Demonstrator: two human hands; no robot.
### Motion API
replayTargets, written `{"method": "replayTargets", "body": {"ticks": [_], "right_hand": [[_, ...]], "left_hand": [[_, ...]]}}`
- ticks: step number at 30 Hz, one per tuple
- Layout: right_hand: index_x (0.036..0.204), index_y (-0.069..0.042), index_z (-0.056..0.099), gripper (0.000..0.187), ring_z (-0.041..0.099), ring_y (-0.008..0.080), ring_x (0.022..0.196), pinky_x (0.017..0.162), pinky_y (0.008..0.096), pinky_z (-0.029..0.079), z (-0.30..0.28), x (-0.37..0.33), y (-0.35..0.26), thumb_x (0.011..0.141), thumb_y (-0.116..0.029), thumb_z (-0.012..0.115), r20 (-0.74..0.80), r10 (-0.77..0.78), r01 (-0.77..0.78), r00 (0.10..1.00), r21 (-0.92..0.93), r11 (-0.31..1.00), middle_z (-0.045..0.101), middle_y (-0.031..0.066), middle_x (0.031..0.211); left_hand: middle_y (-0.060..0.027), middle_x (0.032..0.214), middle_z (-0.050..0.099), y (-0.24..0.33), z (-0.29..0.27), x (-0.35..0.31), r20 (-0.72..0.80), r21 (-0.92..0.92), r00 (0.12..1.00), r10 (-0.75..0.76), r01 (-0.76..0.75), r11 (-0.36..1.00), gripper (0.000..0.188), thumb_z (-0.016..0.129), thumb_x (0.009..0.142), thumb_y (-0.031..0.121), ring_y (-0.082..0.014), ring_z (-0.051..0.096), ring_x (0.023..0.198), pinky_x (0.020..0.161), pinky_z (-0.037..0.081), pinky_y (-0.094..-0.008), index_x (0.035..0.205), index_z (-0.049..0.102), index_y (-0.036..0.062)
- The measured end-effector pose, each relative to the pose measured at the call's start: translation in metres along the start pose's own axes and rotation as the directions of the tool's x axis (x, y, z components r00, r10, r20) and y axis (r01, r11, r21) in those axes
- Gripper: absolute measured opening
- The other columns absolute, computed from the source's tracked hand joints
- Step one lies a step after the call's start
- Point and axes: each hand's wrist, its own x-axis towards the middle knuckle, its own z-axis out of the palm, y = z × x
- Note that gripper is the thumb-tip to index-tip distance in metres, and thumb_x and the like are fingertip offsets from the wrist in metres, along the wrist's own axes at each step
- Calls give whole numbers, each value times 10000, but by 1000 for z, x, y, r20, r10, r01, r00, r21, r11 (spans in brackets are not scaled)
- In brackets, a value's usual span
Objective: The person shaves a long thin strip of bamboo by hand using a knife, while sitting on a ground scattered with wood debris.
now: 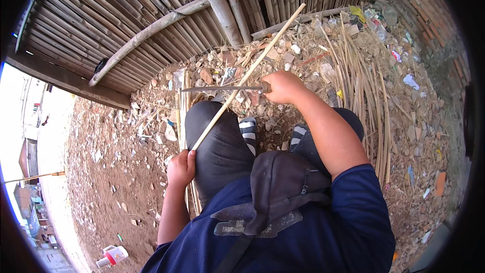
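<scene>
A long, pale bamboo strip [265, 53] slants from my left knee up toward the bamboo wall. Its lower end is in my left hand [180, 169], with the fingers closed around it and the thumb on top. My right hand [284, 87] grips the handle of a long-bladed knife [212, 89], held level with its tip pointing left. Above my left thigh the blade crosses the strip; whether it touches the strip or lies just over it I cannot tell. More cut strips [183, 116] lie beside my left leg.
A wall of split bamboo [151, 15] with wooden poles rises in front. On the right, a bundle of long strips [361, 81] lies over rubble, near a brick wall [424, 15]. Stones and litter cover the dirt ground. A white and red container [113, 255] sits at lower left.
</scene>
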Motion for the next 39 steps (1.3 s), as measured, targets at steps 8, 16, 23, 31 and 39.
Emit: {"method": "replayTargets", "body": {"ticks": [8, 16, 23, 31, 39], "right_hand": [[961, -129, 733, 253, 701, 371, 951, 827, 483, 560, -3, -2, 5, 740, -250, 743, 11, 3, -3, 1000, -10, 1000, 732, 158, 965], [998, -124, 740, 281, 695, 377, 979, 852, 482, 560, -9, -9, 0, 758, -269, 757, 2, 33, -33, 999, -22, 999, 732, 166, 993], [1012, -126, 737, 297, 691, 371, 994, 856, 481, 557, -7, -8, 6, 759, -277, 775, 36, 41, -41, 999, -1, 999, 730, 161, 1025], [1018, -144, 732, 290, 692, 365, 975, 823, 479, 556, 4, -4, 23, 765, -282, 765, 31, 29, -28, 999, -31, 999, 728, 146, 998], [1001, -129, 717, 285, 693, 371, 961, 818, 496, 555, 7, -7, 38, 765, -283, 764, -101, 19, -26, 995, -64, 998, 724, 156, 984]], "left_hand": [[-253, 692, 626, 4, -6, 3, 42, -18, 999, -3, 3, 1000, 433, 501, 1055, 330, -485, 618, 665, 600, 477, -562, 755, 564, 25], [-254, 713, 636, 1, -4, 3, 54, -29, 999, 3, -1, 1000, 432, 496, 1057, 330, -486, 623, 675, 619, 486, -566, 758, 564, 26], [-258, 715, 640, 3, -7, 3, 69, -16, 998, -6, 7, 1000, 450, 491, 1058, 362, -487, 629, 686, 629, 490, -570, 770, 582, 29], [-258, 721, 649, 5, -11, 8, 87, 16, 996, -17, 16, 1000, 463, 489, 1055, 402, -488, 641, 697, 638, 501, -575, 791, 598, 37], [-273, 709, 629, 8, -16, 4, 110, 45, 994, -8, 3, 999, 421, 462, 1066, 341, -501, 621, 680, 624, 478, -591, 814, 579, 24]]}}
